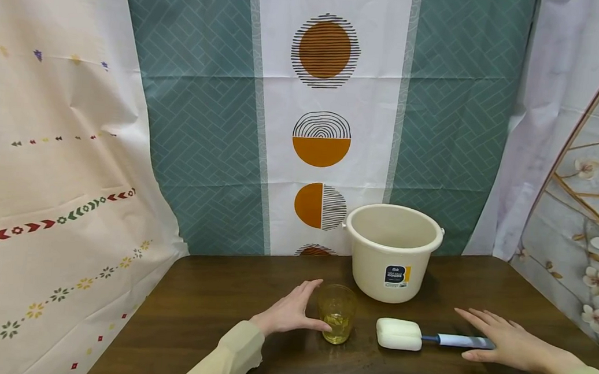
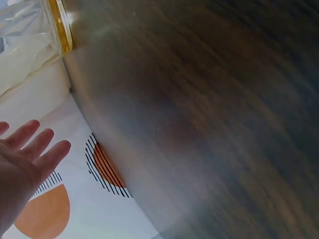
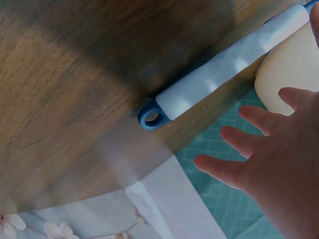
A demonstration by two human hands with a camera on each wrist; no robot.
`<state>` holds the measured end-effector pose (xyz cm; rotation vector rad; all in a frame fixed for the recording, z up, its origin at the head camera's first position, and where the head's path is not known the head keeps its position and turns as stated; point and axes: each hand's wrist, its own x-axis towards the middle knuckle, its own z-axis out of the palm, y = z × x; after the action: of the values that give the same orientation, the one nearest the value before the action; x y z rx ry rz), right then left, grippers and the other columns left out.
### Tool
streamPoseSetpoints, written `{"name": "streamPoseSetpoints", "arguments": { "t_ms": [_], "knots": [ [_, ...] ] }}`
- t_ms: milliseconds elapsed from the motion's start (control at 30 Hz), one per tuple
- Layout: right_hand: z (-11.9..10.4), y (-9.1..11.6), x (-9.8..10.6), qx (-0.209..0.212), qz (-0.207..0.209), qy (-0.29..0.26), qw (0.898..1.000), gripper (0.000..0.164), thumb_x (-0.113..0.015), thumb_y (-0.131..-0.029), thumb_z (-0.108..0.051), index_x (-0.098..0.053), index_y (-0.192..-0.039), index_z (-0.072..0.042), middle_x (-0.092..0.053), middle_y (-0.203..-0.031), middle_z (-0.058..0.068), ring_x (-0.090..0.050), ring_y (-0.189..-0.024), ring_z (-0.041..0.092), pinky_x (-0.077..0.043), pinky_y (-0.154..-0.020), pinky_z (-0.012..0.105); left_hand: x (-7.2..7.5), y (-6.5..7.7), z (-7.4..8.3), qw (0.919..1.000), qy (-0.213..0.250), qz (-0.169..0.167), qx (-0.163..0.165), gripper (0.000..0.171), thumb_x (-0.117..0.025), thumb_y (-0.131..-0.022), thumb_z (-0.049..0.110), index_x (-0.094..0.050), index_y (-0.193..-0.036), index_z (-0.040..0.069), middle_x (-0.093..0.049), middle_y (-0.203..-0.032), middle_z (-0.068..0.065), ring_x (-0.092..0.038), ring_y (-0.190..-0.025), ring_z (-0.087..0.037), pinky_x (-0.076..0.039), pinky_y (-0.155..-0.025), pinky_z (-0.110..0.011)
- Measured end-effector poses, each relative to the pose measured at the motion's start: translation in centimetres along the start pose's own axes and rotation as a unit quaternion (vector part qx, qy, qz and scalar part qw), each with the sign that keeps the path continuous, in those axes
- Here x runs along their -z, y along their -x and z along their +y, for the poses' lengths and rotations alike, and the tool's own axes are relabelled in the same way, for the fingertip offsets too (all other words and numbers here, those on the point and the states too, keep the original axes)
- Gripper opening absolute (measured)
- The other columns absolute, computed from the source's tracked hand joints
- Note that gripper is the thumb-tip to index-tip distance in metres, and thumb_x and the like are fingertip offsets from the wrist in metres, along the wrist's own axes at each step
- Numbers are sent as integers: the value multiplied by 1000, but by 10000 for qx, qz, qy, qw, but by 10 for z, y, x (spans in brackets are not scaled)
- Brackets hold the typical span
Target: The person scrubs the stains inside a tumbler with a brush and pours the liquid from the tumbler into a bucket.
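Observation:
A drinking glass (image 1: 337, 320) of yellowish tint stands upright on the table. My left hand (image 1: 290, 313) is at its left side, fingers spread and thumb near the front of the glass; contact cannot be told. Right of the glass lies a sponge bottle brush, with its white sponge head (image 1: 399, 334) to the left and its pale blue handle (image 1: 458, 340) to the right. Over the handle's right end my right hand (image 1: 508, 340) reaches with spread fingers, holding nothing. The right wrist view shows the handle's dark blue hanging loop (image 3: 143, 117) uncovered.
A cream bucket (image 1: 390, 268) with a dark label stands behind the brush, near the back of the brown wooden table (image 1: 206, 325). Patterned cloths hang behind the table (image 1: 205, 116) and along both sides.

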<state>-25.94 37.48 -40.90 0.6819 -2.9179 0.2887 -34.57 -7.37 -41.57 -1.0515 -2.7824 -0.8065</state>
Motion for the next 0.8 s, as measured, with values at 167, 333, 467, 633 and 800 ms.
{"name": "streamPoseSetpoints", "arguments": {
  "t_ms": [167, 333, 467, 633, 800],
  "knots": [
    [4, 1, -1, -6, -90, 3, 10000, 73, -61, -77, -54, -35, -137, -22, -41, -127, 23, -39, -110, 47, -29, -71, 67, -2, -3, 0, 9992, 378, -109, -20, 97, -66, -66, 64, -29, -138, 13, -36, -134, -2, -36, -119, -17, -33, -92, -39],
    [8, 1, -2, 76, -199, -33, 9998, 72, -62, -77, -52, -36, -137, -21, -43, -123, 25, -42, -105, 49, -32, -68, 65, -4, -6, 3, 9948, 986, -221, 130, 92, -71, -67, 55, -31, -136, 9, -37, -132, -5, -37, -117, -16, -33, -92, -38],
    [13, 0, -3, 157, -251, -95, 9995, 70, -63, -78, -50, -40, -135, -16, -44, -121, 25, -44, -102, 48, -35, -66, 63, -6, -8, 5, 9917, 1234, -254, 244, 91, -72, -68, 52, -30, -137, 9, -39, -131, -7, -38, -116, -17, -33, -91, -41],
    [17, 0, -6, 177, -411, -224, 9987, 67, -63, -78, -49, -43, -133, -14, -46, -116, 21, -47, -96, 45, -39, -64, 59, -9, -10, 6, 9892, 1420, -270, 242, 87, -74, -68, 49, -32, -135, 12, -42, -128, -9, -41, -114, -20, -35, -89, -41],
    [20, 0, -8, 243, -499, -250, 9981, 66, -62, -79, -49, -47, -129, -11, -48, -111, 14, -50, -91, 37, -42, -63, 52, -12, -12, 5, 9861, 1626, -279, 190, 83, -74, -69, 48, -34, -132, 13, -46, -122, -5, -44, -110, -18, -36, -87, -37]
  ]
}}
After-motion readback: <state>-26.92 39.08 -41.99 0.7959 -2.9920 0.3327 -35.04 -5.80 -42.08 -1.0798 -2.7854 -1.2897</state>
